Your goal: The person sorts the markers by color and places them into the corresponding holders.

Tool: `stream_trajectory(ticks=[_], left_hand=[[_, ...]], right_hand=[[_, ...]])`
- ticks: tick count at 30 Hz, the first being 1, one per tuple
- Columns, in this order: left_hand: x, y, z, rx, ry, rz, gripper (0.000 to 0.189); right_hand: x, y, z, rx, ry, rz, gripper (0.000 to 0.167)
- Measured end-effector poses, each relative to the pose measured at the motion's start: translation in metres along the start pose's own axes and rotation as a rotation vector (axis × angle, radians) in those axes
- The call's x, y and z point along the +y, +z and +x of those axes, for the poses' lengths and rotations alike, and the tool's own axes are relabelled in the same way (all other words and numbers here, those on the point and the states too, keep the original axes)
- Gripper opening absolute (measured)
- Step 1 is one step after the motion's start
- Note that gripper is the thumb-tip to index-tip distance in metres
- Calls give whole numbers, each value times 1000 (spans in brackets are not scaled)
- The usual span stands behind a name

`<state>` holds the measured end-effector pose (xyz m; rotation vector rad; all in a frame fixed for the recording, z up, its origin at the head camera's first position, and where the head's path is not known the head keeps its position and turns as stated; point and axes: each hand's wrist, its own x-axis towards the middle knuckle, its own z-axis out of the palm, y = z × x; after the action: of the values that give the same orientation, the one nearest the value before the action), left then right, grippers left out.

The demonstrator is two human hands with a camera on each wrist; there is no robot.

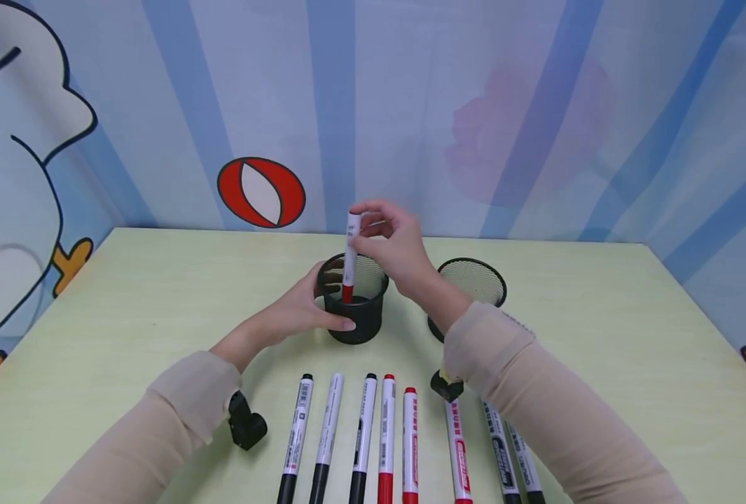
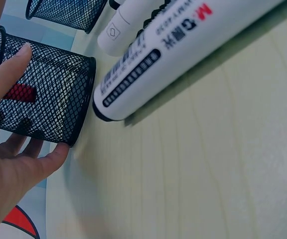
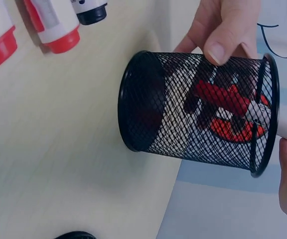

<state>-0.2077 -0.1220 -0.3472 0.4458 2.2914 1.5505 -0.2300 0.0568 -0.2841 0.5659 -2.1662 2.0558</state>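
A black mesh pen cup [image 1: 363, 323] stands upright on the table. My left hand [image 1: 287, 311] grips it from the left, thumb across the front and fingers behind. Above its mouth my right hand [image 1: 398, 245] pinches the upper end of a white marker [image 1: 351, 245]. The marker is held upright, red end down, and that end is inside the cup. Through the mesh in the right wrist view the red end [image 3: 223, 97] shows above the cup's base. In the left wrist view the cup [image 2: 59, 92] sits between thumb and fingers.
A second mesh cup [image 1: 473, 276] stands to the right, partly behind the right forearm. Several markers lie in front, including a black one [image 1: 297, 427], a red one [image 1: 387, 434] and another red one [image 1: 457, 448]. The right sleeve covers part of the row. A patterned cloth [image 1: 391, 105] hangs behind the table.
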Motion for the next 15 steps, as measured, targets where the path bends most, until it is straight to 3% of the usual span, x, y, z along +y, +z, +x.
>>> stream_trajectory(ticks=[15], left_hand=[[-1,0,0,-12,24,-9,93]], right_hand=[[9,9,-5,-62,-87,-105,31]])
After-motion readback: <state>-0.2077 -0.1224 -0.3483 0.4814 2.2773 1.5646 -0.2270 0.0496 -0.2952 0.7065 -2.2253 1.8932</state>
